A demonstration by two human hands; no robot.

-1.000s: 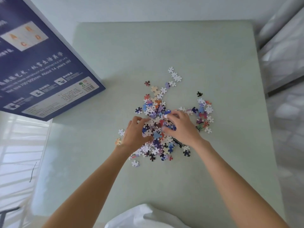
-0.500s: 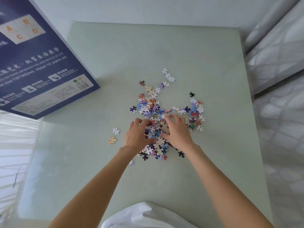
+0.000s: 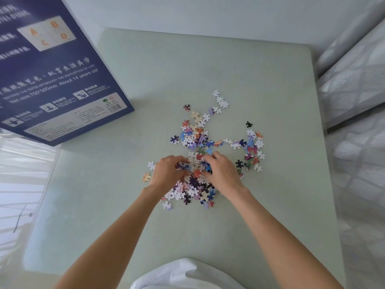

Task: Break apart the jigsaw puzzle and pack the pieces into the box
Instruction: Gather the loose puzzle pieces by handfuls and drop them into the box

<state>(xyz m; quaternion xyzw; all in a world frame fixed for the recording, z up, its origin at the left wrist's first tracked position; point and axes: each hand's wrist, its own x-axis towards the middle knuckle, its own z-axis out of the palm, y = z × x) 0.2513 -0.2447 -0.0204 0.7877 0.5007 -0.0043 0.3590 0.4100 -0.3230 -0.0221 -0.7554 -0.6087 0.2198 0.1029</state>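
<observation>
Now both hands sit in the pieces (image 3: pixel 199 184) at table (image 3: pixel 260 84) center: left hand (image 3: pixel 167 174) and right hand (image 3: pixel 221 172) w/ fingers curled round loose pieces between them. More pieces scattered toward 12 and 2 o'clock. Box (image 3: pixel 52 80) stands at 10 o'clock, well apart.

You've got two hands in the pile: left hand (image 3: pixel 168 174), right hand (image 3: pixel 221 174). One blue box (image 3: pixel 60 80), far left of your grip. One table (image 3: pixel 270 205). Loose puzzle pieces (image 3: pixel 198 188): dozens, too many and too overlapped to count. One lone black piece (image 3: pixel 248 124), beyond your right hand.
</observation>
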